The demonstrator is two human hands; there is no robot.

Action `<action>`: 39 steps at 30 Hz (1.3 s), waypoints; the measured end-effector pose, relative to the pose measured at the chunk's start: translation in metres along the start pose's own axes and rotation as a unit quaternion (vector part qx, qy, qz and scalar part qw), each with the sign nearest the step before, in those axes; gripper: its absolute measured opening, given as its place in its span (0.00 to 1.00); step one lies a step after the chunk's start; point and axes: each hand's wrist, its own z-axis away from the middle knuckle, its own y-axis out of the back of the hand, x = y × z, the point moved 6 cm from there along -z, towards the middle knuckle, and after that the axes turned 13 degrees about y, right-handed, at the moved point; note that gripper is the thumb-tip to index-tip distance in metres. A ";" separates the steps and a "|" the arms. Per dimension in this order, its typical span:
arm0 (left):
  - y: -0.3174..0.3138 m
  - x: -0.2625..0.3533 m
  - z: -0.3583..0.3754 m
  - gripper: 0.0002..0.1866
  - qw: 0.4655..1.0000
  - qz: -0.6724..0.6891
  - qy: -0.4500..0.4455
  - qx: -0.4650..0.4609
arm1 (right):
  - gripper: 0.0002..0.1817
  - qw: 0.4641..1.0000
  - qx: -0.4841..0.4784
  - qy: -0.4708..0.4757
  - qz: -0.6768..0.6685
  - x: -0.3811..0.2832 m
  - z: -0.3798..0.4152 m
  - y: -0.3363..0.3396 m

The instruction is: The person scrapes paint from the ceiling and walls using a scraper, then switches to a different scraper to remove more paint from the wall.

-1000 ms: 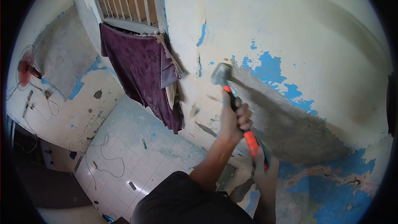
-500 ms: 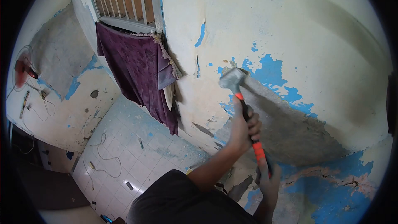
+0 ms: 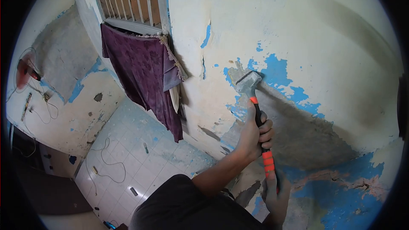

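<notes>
Both my hands hold a long-handled wall scraper (image 3: pixel 267 158) with a black and orange grip and a wide metal head. My left hand (image 3: pixel 254 136) is wrapped round the upper handle, thumb pointing toward the head. Lower down, my right hand (image 3: pixel 276 189) closes round the handle's end. The scraper head (image 3: pixel 249 81) is at the wall (image 3: pixel 204 115), over a patch of peeling paint; whether its blade touches cannot be made out. Blue paint (image 3: pixel 277 71) shows beside the head, and bare grey plaster (image 3: pixel 298 134) lies below it.
A purple cloth (image 3: pixel 140 72) hangs beneath a barred window (image 3: pixel 128 0) on the left. On the tiled floor (image 3: pixel 149 162) lie a cord (image 3: pixel 123 168) and small objects. A fan (image 3: pixel 26 73) is by the far wall, and cracked plaster (image 3: pixel 362 185) is at lower right.
The scraper head has shifted slightly right and turned, with both hands moving along with it. More scraped grey surface now shows left of the head.
</notes>
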 end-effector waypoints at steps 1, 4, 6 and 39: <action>-0.001 -0.001 -0.001 0.28 1.000 0.005 0.001 -0.007 | 0.19 1.000 0.010 -0.001 0.008 0.001 0.000 0.004; -0.005 -0.005 -0.003 0.28 0.999 0.033 -0.015 -0.016 | 0.19 1.000 0.008 -0.004 -0.004 -0.014 -0.001 0.011; -0.005 -0.013 0.000 0.28 0.999 0.033 -0.014 -0.008 | 0.19 1.000 0.010 -0.007 -0.014 -0.013 0.007 0.014; 0.003 0.009 -0.012 0.28 0.996 0.027 -0.089 0.007 | 0.20 0.999 0.043 0.011 0.000 0.014 -0.023 0.014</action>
